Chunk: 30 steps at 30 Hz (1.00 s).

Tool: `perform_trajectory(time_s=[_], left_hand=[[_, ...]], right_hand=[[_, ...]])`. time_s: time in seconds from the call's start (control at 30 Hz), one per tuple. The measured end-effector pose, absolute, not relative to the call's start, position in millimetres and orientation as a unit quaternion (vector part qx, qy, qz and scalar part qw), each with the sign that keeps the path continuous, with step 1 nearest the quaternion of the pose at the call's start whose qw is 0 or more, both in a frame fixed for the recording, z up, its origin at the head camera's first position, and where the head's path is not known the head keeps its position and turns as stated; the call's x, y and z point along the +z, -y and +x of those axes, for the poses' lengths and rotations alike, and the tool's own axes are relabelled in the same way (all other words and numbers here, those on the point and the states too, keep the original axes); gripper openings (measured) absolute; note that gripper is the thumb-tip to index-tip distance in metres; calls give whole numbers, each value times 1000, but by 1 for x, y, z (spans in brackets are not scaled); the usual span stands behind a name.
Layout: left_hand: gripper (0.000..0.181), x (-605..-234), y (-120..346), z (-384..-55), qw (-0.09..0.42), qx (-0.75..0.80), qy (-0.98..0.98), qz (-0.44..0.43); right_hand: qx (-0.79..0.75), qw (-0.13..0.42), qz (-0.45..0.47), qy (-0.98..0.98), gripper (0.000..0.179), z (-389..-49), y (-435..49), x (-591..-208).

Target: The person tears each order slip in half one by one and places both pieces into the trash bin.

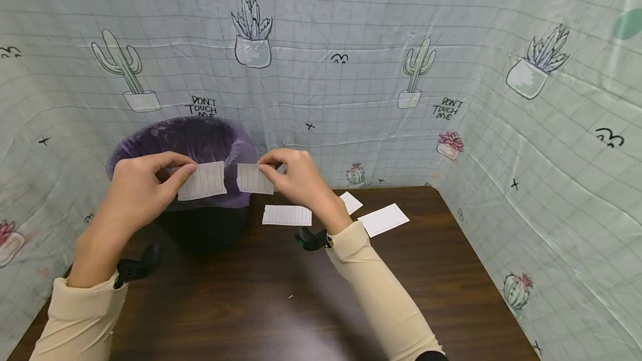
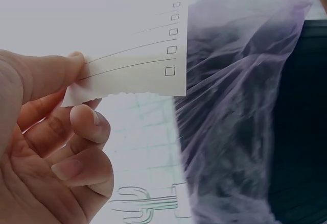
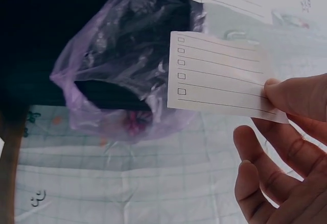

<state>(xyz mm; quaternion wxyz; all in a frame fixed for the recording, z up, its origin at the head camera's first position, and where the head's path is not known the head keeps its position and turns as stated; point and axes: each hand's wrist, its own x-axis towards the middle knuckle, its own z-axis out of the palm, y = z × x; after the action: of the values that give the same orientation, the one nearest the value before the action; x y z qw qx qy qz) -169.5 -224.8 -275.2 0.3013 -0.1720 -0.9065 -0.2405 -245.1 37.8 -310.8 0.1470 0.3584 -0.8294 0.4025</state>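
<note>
In the head view my left hand (image 1: pixel 140 188) pinches a torn piece of lined checklist paper (image 1: pixel 208 180) between thumb and forefinger. My right hand (image 1: pixel 303 180) pinches a second torn piece (image 1: pixel 249 178) the same way. A narrow gap separates the two pieces, which hang in front of a black bin (image 1: pixel 210 233) lined with a purple plastic bag (image 1: pixel 243 149). Up close in the left wrist view, the left piece (image 2: pixel 138 78) has a ragged edge and a row of small checkboxes. The right wrist view shows the right-hand piece (image 3: pixel 214 76), with checkboxes along one side.
On the dark wooden table (image 1: pixel 321 305) lie a lined slip (image 1: pixel 287 215), another slip (image 1: pixel 385 219) and a paper partly hidden by the right wrist (image 1: pixel 351 203). A tiny white scrap (image 1: pixel 290 296) is nearer the front. A cactus-print curtain (image 1: pixel 331 93) encloses the table's back and sides.
</note>
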Motion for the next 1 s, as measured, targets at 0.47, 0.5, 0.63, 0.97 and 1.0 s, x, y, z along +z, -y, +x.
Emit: perform_trajectory(time_s=[0.47, 0.5, 0.63, 0.97, 1.0], left_hand=[[7, -251, 237, -165, 338, -225, 900, -159], [7, -249, 238, -165, 343, -224, 898, -159], [7, -244, 242, -165, 353, -220, 895, -159], [11, -235, 252, -168, 366, -209, 896, -144], [12, -235, 253, -169, 364, -209, 897, -141]], right_hand=[[360, 136, 382, 840, 16, -243, -13, -275], [360, 134, 383, 840, 16, -242, -11, -272], [354, 134, 386, 841, 17, -242, -5, -263], [352, 153, 391, 837, 18, -244, 1, -247], [355, 153, 392, 835, 18, -244, 2, -246]])
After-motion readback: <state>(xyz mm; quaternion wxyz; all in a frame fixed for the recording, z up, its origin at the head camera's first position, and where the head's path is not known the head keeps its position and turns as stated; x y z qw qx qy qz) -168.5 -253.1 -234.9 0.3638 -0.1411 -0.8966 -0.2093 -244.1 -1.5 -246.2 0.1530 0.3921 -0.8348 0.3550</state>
